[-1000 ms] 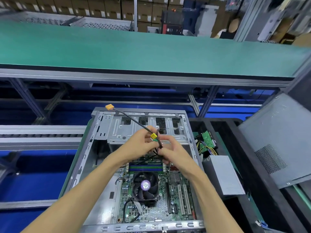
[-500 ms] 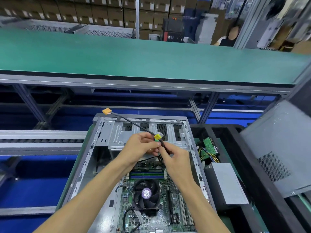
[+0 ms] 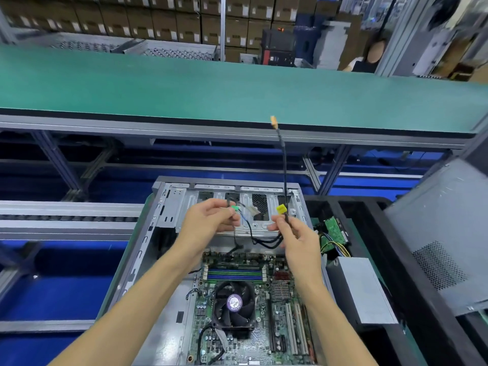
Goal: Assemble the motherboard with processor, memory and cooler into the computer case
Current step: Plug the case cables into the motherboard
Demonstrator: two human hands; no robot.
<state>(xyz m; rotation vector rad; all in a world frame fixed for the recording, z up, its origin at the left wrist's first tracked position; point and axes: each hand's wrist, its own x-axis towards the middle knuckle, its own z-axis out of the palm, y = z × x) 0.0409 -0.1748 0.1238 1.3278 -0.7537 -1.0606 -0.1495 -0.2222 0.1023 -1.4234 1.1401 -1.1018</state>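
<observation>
The open grey computer case [image 3: 169,207] lies flat in front of me. Inside it sits the green motherboard [image 3: 284,326] with the black cooler fan [image 3: 233,305] and blue and green memory sticks [image 3: 235,274]. Above the board, my left hand [image 3: 208,223] pinches a black wire ending in a green connector [image 3: 235,209]. My right hand [image 3: 297,237] grips a black cable by a yellow connector [image 3: 281,208]. One branch of that cable stands straight up to an orange connector [image 3: 273,121]. A white connector [image 3: 253,211] hangs between my hands.
A grey power supply [image 3: 361,289] lies right of the case on a black tray [image 3: 412,273], with a small green board [image 3: 334,227] and yellow wires behind it. A grey side panel [image 3: 449,233] leans at right. A green conveyor [image 3: 211,88] runs across behind.
My hands have drawn apart, separating the green connector to the left and the yellow one to the right. The orange-tipped branch swung from the left to standing upright at right.
</observation>
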